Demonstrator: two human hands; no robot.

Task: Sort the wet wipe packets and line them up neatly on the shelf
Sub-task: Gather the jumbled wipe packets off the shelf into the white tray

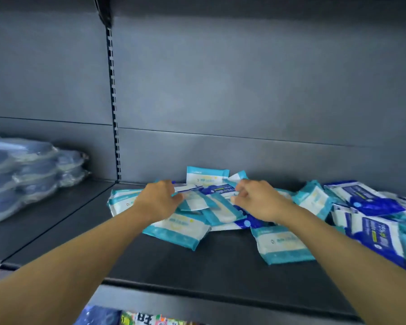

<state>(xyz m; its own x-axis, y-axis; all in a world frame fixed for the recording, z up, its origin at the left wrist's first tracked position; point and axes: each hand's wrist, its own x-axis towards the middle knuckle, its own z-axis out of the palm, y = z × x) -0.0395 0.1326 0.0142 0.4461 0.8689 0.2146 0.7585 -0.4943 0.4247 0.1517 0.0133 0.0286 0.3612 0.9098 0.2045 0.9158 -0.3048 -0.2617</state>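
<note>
Reaching over the dark shelf (197, 261), we are working both hands into the heap of wet wipe packets (223, 207) at twelve o'clock. Our left hand (158, 200) is pinching a teal packet (192, 201); our right hand (258, 198) is curling its fingers, their grasp unclear. Dark blue packets (373, 202) are lying at three o'clock.

Two arms are seen, one on each side. Both arms are bare all the way up to the edge of the view. No sleeves are worn. The left hand (158, 200) and the right hand (258, 199) are bare too, so no gloves are worn. No rings are seen on the fingers (177, 197), and no watch or band is seen on either wrist. The rest of the person is not shown.
</note>
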